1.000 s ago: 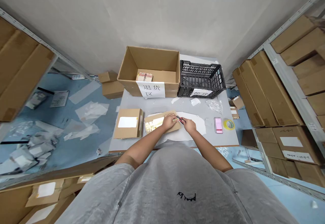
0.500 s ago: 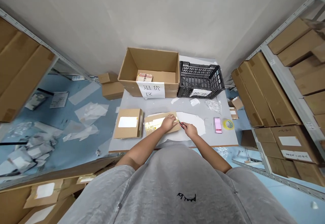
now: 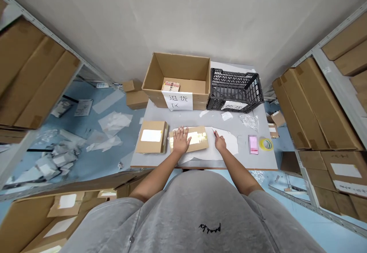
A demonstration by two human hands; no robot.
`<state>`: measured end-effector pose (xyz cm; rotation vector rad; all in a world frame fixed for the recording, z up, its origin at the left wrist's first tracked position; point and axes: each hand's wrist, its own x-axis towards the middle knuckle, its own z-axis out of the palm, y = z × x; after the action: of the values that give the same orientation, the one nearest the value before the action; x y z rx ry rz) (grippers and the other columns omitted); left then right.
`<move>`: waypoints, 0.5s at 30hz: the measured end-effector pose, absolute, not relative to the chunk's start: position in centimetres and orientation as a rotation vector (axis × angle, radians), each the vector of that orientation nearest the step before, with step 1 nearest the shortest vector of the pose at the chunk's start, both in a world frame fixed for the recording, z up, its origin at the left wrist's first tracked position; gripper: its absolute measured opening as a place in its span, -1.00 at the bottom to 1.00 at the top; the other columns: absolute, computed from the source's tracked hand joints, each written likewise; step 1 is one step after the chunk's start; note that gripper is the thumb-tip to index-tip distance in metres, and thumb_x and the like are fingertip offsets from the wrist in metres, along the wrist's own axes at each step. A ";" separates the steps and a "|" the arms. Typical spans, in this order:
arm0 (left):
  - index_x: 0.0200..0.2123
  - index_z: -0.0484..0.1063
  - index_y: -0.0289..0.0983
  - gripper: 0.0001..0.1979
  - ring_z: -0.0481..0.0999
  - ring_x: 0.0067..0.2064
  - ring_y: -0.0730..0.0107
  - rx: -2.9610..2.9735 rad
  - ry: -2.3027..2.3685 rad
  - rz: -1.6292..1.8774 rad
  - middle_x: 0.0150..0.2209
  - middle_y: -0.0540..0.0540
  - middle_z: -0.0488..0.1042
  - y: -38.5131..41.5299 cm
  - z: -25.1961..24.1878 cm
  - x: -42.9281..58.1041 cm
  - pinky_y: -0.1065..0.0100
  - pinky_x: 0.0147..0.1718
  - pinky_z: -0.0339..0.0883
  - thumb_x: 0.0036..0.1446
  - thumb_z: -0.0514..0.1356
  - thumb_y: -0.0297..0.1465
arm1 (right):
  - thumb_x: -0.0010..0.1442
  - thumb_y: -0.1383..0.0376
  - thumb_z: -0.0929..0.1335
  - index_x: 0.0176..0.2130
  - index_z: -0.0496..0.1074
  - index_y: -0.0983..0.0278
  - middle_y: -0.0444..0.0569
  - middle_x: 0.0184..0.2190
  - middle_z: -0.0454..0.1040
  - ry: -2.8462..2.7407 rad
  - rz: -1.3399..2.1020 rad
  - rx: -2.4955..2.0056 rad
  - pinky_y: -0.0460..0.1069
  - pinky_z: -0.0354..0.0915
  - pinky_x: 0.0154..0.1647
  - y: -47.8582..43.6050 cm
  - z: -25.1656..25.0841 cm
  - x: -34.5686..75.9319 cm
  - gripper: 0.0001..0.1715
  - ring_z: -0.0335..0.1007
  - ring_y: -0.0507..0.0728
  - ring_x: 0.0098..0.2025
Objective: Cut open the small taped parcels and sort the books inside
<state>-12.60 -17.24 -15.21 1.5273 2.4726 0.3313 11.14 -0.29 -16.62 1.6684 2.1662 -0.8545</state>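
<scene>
Carton [image 3: 193, 147] lies on white sheet [image 3: 231, 142] on table, apparently just turned round. Left hand [image 3: 181, 143] now spread flat on top; right hand [image 3: 220, 143] drawn clear, curled around slim cutter [image 3: 215, 133]: cutting looks paused. Shallow brown cardboard oblong, glossy yellowish tape [image 3: 204, 135], pale label [image 3: 194, 137].

We see black crate [image 3: 231, 78]; open carton [image 3: 183, 66] with white sign [image 3: 183, 106] just left of crate; crumpled clear plastic [image 3: 249, 122] before crate; tall cartons [image 3: 312, 104] well right of crate.
</scene>
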 end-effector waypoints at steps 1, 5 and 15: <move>0.62 0.15 -0.29 -0.30 -0.06 0.67 -0.14 1.528 2.467 0.328 0.64 -0.32 0.05 -17.2 -15.3 -12.6 -0.21 0.60 -0.29 0.56 -0.01 -0.14 | 0.59 0.26 0.11 0.66 0.05 0.04 0.21 0.24 0.43 2.145 -0.828 1.658 0.08 0.35 0.14 -0.3 -17.5 10.4 -0.23 0.44 0.30 0.23; 0.64 0.10 -0.23 -0.29 -0.10 0.68 -0.08 1.525 2.417 0.338 0.65 -0.28 0.04 -16.6 -15.3 -13.0 -0.23 0.61 -0.33 0.55 0.02 -0.15 | 0.52 0.30 0.19 0.64 0.12 0.04 0.25 0.32 0.34 2.076 -0.795 1.674 0.20 0.29 0.28 0.1 -20.1 8.4 -0.19 0.31 0.37 0.37; 0.62 -0.04 -0.52 -0.09 0.04 0.62 -0.36 0.966 2.695 0.505 0.60 -0.63 0.02 -21.0 -15.6 -12.6 -0.24 0.51 0.09 0.50 0.09 -0.01 | 0.55 0.10 0.17 0.58 0.18 0.27 0.27 0.54 0.20 2.710 -1.043 1.575 0.16 0.20 0.49 -3.2 -18.1 5.9 -0.25 0.18 0.31 0.54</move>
<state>-12.59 -20.99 -15.55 0.9661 2.6951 0.5049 5.94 -3.24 -18.10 1.5752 2.7104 -1.0428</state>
